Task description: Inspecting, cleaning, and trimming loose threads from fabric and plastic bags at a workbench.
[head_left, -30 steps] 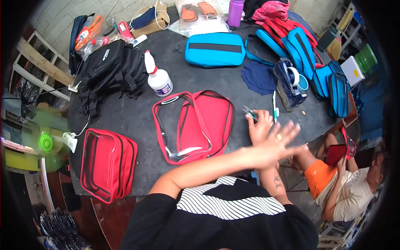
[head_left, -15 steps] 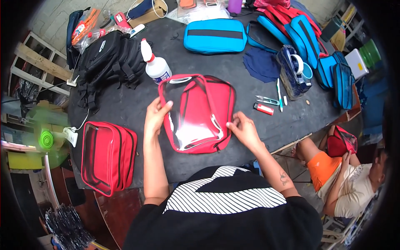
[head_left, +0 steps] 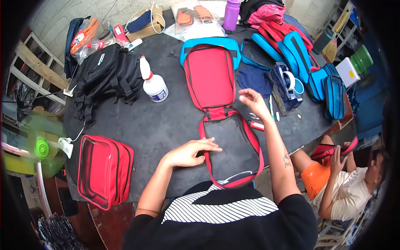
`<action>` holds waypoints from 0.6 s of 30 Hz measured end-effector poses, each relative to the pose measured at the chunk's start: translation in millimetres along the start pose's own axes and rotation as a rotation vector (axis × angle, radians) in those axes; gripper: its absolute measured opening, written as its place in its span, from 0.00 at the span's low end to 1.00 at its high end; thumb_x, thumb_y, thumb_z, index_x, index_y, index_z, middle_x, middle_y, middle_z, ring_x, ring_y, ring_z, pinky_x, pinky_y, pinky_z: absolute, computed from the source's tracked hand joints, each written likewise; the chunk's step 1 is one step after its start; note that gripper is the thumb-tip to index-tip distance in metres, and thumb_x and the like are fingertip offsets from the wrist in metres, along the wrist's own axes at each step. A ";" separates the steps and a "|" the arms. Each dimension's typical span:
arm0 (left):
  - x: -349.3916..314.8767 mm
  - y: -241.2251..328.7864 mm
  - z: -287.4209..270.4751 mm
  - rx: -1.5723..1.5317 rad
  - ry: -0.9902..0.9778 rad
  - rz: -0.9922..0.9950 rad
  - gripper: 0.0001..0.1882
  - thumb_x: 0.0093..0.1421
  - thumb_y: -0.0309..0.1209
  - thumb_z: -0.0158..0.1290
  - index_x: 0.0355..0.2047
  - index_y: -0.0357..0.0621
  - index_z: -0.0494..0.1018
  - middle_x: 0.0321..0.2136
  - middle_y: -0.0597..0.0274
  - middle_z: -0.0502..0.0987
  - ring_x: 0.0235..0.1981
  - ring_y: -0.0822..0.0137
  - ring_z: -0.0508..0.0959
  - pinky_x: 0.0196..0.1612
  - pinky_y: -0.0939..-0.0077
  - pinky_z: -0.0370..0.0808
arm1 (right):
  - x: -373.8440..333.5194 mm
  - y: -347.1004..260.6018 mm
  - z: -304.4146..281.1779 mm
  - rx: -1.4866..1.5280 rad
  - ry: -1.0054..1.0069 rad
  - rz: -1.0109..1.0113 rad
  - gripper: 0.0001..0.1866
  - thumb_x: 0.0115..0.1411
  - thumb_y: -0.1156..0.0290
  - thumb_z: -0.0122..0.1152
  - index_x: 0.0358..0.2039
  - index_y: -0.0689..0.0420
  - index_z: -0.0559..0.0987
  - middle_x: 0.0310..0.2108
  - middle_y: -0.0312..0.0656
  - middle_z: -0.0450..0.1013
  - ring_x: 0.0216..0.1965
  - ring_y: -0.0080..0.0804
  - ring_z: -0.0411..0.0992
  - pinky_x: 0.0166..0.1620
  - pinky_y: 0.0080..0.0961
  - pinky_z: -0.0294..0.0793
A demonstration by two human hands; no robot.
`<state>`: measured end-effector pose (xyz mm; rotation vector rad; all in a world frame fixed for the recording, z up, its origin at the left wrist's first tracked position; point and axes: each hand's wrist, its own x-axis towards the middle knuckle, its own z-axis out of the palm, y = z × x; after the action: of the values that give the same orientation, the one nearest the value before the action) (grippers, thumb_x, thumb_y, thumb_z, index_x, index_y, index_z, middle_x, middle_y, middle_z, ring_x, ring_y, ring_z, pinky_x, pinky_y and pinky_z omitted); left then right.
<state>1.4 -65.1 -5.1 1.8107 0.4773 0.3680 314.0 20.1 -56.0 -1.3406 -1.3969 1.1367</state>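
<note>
The opened bag (head_left: 210,79) stretches from the near edge of the surface (head_left: 162,125) toward the back, its far panel overlapping the flat case (head_left: 187,49). Left of it stands the spray bottle (head_left: 155,88); farther left lies the backpack (head_left: 98,68) – with the closed bag (head_left: 125,160) in front, near the left edge. Right of the opened bag, the lighter (head_left: 257,125) lies just beside it – behind that, the cloth (head_left: 252,81), with the tape holder (head_left: 279,89) to the cloth's right.
</note>
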 end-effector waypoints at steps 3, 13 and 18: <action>19.3 -7.3 -3.2 0.099 0.430 0.024 0.23 0.48 0.18 0.48 0.46 0.45 0.75 0.43 0.56 0.74 0.53 0.57 0.69 0.58 0.65 0.63 | -10.4 9.0 2.6 -0.022 0.009 -0.013 0.14 0.54 0.75 0.64 0.41 0.63 0.75 0.31 0.34 0.73 0.34 0.19 0.70 0.40 0.18 0.71; 101.5 -84.6 -33.9 0.787 1.005 -0.145 0.09 0.52 0.27 0.54 0.35 0.44 0.80 0.44 0.51 0.71 0.46 0.51 0.71 0.52 0.62 0.67 | -47.8 -10.0 56.3 -0.619 0.006 -0.305 0.12 0.44 0.78 0.65 0.32 0.59 0.77 0.42 0.48 0.64 0.43 0.49 0.68 0.48 0.37 0.69; 76.8 -73.0 -24.5 0.925 0.739 -0.319 0.07 0.48 0.29 0.59 0.29 0.42 0.80 0.36 0.52 0.73 0.42 0.50 0.71 0.47 0.59 0.69 | -69.7 -5.4 45.5 -0.668 -0.001 -0.342 0.06 0.48 0.76 0.63 0.28 0.59 0.77 0.40 0.48 0.66 0.41 0.48 0.68 0.47 0.39 0.67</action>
<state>46.5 11.6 -67.6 2.3759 1.6407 0.6604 271.5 -51.5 -59.8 -1.4528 -2.0154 0.4488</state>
